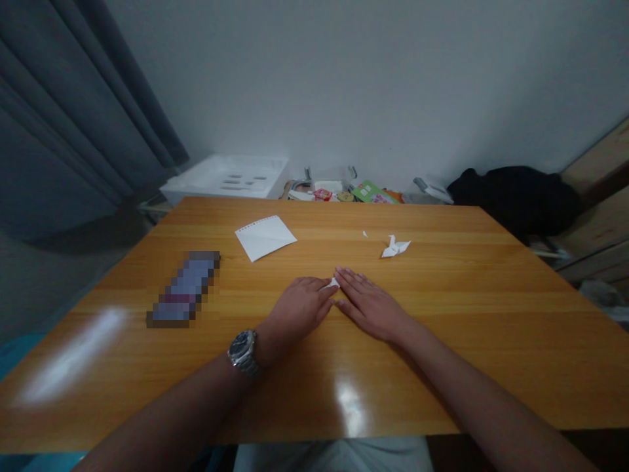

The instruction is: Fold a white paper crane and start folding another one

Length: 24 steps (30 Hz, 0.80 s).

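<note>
Both my hands lie flat on the wooden table, fingertips meeting over a small white piece of paper of which only a corner shows between them. My left hand, with a wristwatch on its wrist, presses down with its fingers stretched out. My right hand also lies flat, fingers extended and close together. A folded white paper crane rests farther back to the right, apart from both hands. A white notepad sheet lies at the back left.
A blurred-out oblong object lies on the table's left side. A tiny paper scrap sits near the crane. Behind the table are a white box, snack packets, dark cloth, and a curtain at left.
</note>
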### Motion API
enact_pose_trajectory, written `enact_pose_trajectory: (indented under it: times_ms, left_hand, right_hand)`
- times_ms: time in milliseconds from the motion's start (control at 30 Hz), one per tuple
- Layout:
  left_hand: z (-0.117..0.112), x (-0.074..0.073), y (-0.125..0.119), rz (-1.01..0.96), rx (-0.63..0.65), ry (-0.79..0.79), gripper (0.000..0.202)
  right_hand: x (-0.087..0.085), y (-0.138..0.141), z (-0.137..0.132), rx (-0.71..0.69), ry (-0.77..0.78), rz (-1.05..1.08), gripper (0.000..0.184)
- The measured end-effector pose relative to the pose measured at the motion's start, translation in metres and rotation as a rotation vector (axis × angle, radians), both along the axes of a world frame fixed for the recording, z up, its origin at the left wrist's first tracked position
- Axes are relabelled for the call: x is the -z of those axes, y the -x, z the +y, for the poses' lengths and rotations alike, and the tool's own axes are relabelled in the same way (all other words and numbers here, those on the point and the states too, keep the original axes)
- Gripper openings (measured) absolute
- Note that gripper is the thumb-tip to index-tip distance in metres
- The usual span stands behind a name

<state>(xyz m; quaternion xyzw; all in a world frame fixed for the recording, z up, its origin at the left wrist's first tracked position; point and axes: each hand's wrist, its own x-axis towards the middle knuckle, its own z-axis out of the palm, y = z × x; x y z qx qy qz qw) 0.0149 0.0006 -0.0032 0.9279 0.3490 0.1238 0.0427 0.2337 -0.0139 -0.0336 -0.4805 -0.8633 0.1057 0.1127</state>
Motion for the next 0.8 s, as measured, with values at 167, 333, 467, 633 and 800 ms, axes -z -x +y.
enact_pose_trajectory:
  times_ms: [167,333,467,633,800]
  left_hand:
    - [-0.0008,0.0023,0.0004,0.002,-0.013,-0.011,0.031]
    - [-0.0003,0.0051,0.0005,0.004,-0.003,-0.011,0.032]
    - [-0.0004,0.0047,0.0004,-0.003,0.012,-0.018,0.033]
    - [-0.0003,0.0040,-0.0002,-0.002,0.016,-0.004,0.034]
    - [-0.0003,0.0043,-0.0003,-0.010,0.017,0.004,0.036]
  right_hand:
    - [0.0028,-0.0032,0.0011,0.008,-0.009,0.004,0.067]
    - [0.0026,-0.0029,0.0016,0.008,-0.038,0.019,0.064]
    - [-0.0013,-0.0001,0.0026,0.002,-0.071,0.015,0.060]
    - [-0.0011,0.0041,0.0029,-0.041,-0.055,-0.011,0.063]
    - [0.0002,0.0049,0.0028,-0.033,-0.030,-0.004,0.064]
